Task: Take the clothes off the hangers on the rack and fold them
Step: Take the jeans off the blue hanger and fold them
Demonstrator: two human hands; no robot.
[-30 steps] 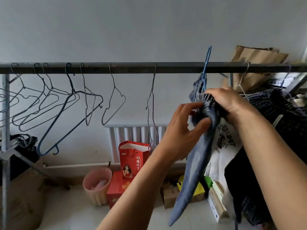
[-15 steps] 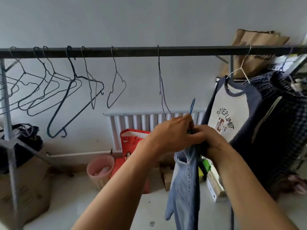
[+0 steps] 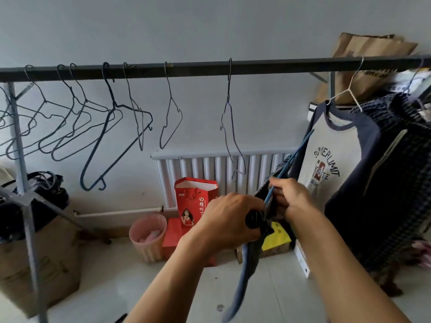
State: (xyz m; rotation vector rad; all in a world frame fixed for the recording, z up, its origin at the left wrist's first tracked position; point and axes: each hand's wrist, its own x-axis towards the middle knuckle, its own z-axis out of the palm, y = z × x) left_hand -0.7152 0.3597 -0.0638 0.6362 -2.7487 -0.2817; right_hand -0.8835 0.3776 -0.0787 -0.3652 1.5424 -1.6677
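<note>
My left hand (image 3: 231, 217) grips the bunched waistband of a blue denim garment (image 3: 247, 264), whose leg hangs down toward the floor. My right hand (image 3: 291, 197) pinches the blue hanger (image 3: 289, 159) and the garment's top edge; the hanger points up to the right, off the rack bar (image 3: 210, 66). A white and navy printed shirt (image 3: 331, 164) hangs on a white hanger at the right. A dark checked garment (image 3: 396, 183) hangs beside it. Several bare wire hangers (image 3: 112, 127) hang along the bar's left and middle.
Below the bar stand a white radiator (image 3: 210, 169), a red gift bag (image 3: 196, 201), a pink waste bin (image 3: 147, 236) and small boxes (image 3: 275, 241). A cardboard box with a black bag (image 3: 35, 252) sits by the rack's left post (image 3: 21, 183). A brown paper bag (image 3: 368, 54) is up right.
The blue hanger with the denim garment came off the bar and down to chest height. Both hands shifted along it, and the hanger now tilts up to the right.
</note>
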